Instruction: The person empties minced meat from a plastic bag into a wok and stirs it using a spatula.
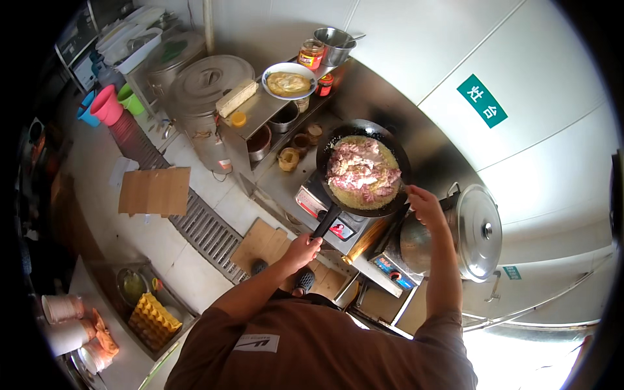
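A dark wok (361, 127) stands over a portable gas stove (356, 223), tilted slightly in my wide view. Inside lies a mound of pinkish minced meat (363, 165), with yellowish, bubbling oil (348, 197) around it. My left hand (303, 251) is closed around the wok's long black handle (325, 223). At the wok's right rim, my right hand (425, 207) is closed on what looks like a thin utensil handle; its far end is hidden in the meat.
Right of the wok stands a large lidded steel pot (480, 234). A bundle of thin sticks (363, 241) lies beside the stove. The steel shelf (253, 114) holds a plate of yellowish food (290, 83) and jars (310, 54). A floor grate (207, 234) and cardboard (155, 191) lie to the left.
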### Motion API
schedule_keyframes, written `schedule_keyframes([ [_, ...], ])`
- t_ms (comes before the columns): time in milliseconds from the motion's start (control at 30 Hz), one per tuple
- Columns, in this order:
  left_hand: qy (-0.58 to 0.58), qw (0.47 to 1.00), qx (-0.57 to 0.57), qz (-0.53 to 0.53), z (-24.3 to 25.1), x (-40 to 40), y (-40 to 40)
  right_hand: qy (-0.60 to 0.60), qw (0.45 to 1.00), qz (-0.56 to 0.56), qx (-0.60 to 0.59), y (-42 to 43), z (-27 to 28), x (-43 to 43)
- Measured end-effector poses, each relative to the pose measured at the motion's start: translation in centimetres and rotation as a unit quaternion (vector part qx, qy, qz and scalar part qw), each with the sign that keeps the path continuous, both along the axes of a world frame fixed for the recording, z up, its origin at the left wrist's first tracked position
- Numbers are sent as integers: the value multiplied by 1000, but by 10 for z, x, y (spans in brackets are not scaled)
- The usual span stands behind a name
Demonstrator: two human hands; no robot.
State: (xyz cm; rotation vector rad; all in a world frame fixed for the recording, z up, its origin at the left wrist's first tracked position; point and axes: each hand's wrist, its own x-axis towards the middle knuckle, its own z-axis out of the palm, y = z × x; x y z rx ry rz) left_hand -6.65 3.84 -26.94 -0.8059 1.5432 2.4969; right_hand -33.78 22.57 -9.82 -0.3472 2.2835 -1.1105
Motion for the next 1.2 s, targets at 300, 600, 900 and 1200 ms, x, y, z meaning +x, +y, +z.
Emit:
schedule_keyframes([
  [300,12,1000,23,-5,1,-9,6,31,994,-101,32,-31,-73,-33],
  [600,23,998,44,24,-2,-4,1,293,919,114,238,22,-61,70],
  [900,3,1000,1,-12,1,-8,4,298,914,109,253,-24,-83,17],
  [1200,23,1000,16,0,-5,-5,0,302,908,118,267,20,-75,85],
])
